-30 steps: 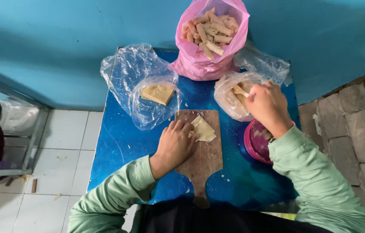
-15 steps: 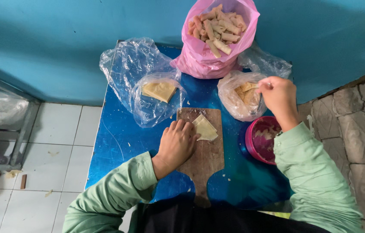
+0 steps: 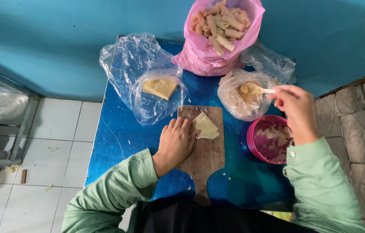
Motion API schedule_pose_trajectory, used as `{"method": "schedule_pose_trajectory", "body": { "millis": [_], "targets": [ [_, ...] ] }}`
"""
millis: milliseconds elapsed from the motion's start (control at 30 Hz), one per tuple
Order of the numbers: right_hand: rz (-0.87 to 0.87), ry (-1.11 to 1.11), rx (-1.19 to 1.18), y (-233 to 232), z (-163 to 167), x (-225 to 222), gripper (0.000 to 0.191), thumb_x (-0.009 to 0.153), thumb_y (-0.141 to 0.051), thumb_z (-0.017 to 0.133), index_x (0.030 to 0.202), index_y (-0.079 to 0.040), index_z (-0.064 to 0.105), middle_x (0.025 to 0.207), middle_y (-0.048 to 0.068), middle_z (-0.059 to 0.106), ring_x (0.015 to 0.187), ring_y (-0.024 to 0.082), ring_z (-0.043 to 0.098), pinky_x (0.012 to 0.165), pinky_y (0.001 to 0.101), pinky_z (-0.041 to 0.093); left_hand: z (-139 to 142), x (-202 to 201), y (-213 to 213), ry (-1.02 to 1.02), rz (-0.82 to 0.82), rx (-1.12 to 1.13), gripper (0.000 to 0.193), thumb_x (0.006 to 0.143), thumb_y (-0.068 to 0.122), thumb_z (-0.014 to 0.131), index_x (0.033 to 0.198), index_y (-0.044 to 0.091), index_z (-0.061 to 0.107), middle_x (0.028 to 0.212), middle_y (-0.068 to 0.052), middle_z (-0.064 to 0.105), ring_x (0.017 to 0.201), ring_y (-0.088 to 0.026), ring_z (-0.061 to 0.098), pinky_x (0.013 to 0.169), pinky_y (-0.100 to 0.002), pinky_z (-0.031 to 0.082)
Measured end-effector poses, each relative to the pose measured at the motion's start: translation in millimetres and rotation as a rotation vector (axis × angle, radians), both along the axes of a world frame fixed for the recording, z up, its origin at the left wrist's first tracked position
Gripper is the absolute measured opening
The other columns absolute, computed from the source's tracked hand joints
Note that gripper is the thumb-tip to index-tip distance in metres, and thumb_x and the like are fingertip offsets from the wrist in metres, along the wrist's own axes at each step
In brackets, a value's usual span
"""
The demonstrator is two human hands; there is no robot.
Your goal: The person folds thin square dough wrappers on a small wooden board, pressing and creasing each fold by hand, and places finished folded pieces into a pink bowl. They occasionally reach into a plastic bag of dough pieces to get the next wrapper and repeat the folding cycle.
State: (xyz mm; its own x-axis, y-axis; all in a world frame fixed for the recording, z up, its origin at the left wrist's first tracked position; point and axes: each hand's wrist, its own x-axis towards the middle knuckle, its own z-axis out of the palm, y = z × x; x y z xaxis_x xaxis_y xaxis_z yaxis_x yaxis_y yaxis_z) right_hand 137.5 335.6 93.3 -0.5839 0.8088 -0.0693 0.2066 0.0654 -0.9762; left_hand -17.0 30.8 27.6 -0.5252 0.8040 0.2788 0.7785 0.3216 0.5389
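- The spoon (image 3: 255, 89) lay level above the filling bag (image 3: 245, 101), bowl leftward, handle rightward.
- The right hand (image 3: 297, 112) pinched its handle.
- The left hand (image 3: 177, 141) pressed flat, fingers spread, on the wrapper (image 3: 206, 126) atop the cutting board (image 3: 204, 155).

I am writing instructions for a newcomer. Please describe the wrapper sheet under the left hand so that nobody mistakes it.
On the blue table lies a wooden cutting board. The single pale wrapper sheet lies bare on its far end, the left hand touching its edge. The other wrappers lie inside a clear bag.
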Motion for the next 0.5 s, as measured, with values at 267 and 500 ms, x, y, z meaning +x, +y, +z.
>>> {"method": "schedule_pose_trajectory", "body": {
  "millis": [267,500],
  "targets": [
    [0.100,-0.019,-0.015,-47,-2,35,0.018,0.101,-0.010,0.062,0.110,0.002,0.072,0.092,0.010,0.075,0.069,0.007,0.058,0.061,0.0210,0.044,-6,0,3,-0.021,-0.009,-0.004,0.020,0.092,0.027,0.068,0.097,0.009,0.062,0.093,-0.010,0.061,0.092,-0.032,0.061,0.076,-0.045,0.049],
    [0.274,-0.142,0.338,-118,-20,21,0.020,0.102,-0.014,0.061,0.112,-0.002,0.072,0.089,0.007,0.079,0.069,0.007,0.064,0.063,0.0232,0.053,-6,1,4,-0.067,-0.012,0.064,0.019,0.095,0.024,0.065,0.101,0.006,0.058,0.091,-0.012,0.062,0.091,-0.034,0.061,0.075,-0.046,0.048]
  ]
}}
